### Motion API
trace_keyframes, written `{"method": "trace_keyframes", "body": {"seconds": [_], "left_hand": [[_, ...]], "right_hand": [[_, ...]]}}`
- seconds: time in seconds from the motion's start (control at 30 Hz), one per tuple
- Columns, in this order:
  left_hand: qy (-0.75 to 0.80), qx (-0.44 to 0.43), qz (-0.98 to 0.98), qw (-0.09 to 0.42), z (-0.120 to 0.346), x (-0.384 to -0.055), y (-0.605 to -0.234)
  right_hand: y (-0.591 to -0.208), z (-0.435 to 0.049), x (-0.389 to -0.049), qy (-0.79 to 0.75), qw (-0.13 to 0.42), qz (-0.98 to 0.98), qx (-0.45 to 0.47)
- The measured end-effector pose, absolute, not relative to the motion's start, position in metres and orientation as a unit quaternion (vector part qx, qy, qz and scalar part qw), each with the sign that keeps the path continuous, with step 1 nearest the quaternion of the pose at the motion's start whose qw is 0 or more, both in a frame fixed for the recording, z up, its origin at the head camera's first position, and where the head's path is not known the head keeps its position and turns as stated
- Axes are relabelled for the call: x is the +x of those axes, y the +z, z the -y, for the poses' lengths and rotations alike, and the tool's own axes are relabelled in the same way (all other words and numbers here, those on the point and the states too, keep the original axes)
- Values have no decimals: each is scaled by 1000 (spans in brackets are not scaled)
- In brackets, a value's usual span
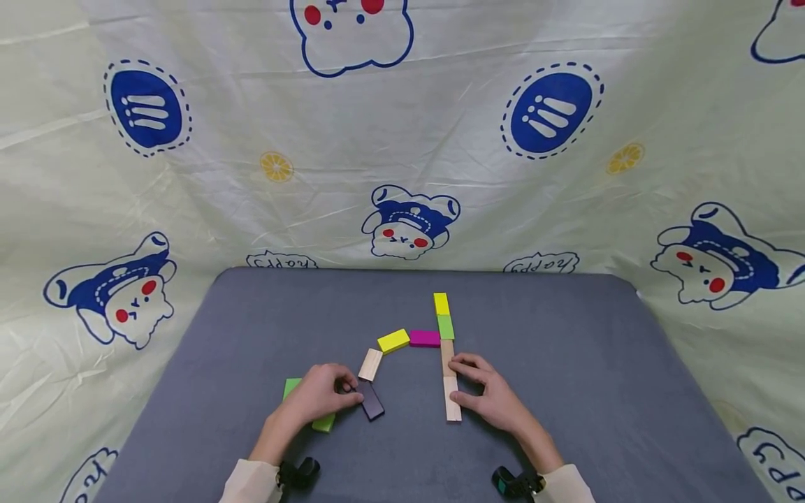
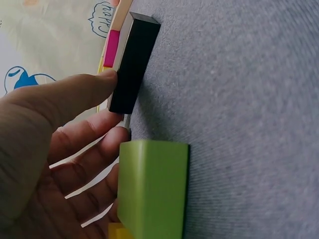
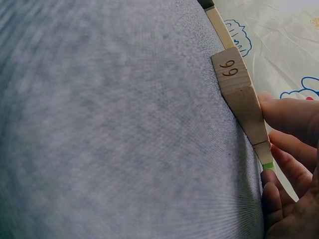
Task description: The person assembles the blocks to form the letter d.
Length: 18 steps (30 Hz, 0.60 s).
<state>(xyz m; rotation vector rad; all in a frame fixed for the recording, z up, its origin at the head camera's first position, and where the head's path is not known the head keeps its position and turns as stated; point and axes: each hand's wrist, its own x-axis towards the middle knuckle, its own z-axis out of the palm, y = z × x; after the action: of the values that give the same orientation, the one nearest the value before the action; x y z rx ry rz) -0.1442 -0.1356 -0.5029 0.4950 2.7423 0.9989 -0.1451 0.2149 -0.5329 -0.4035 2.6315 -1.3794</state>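
In the head view, my left hand (image 1: 319, 393) touches the left side of a black block (image 1: 372, 402) with thumb and index finger. The left wrist view shows the thumb against that black block (image 2: 137, 59), other fingers loosely bent. My right hand (image 1: 492, 398) rests its thumb and fingertips along the right side of a straight row. That row has two plain wood blocks (image 1: 452, 402), a green block (image 1: 446, 326) and a yellow block (image 1: 441, 303). A number is marked on the near wood block's end (image 3: 229, 68) in the right wrist view.
A magenta block (image 1: 425, 339), yellow block (image 1: 393, 341) and plain wood block (image 1: 370, 364) curve between the row and the black block. Green pieces (image 1: 323, 423) lie partly hidden by the left hand. The grey table (image 1: 534, 314) meets a printed curtain (image 1: 465, 175) behind.
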Motion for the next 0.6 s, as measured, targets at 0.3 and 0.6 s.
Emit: {"method": "trace_keyframes", "body": {"seconds": [0.3, 0.6], "left_hand": [[333, 162, -924, 98, 134, -143, -502], [350, 205, -910, 86, 153, -145, -504]], "right_hand": [[-533, -215, -145, -455, 69, -877, -138], [-533, -215, -145, -459, 69, -875, -138]]}}
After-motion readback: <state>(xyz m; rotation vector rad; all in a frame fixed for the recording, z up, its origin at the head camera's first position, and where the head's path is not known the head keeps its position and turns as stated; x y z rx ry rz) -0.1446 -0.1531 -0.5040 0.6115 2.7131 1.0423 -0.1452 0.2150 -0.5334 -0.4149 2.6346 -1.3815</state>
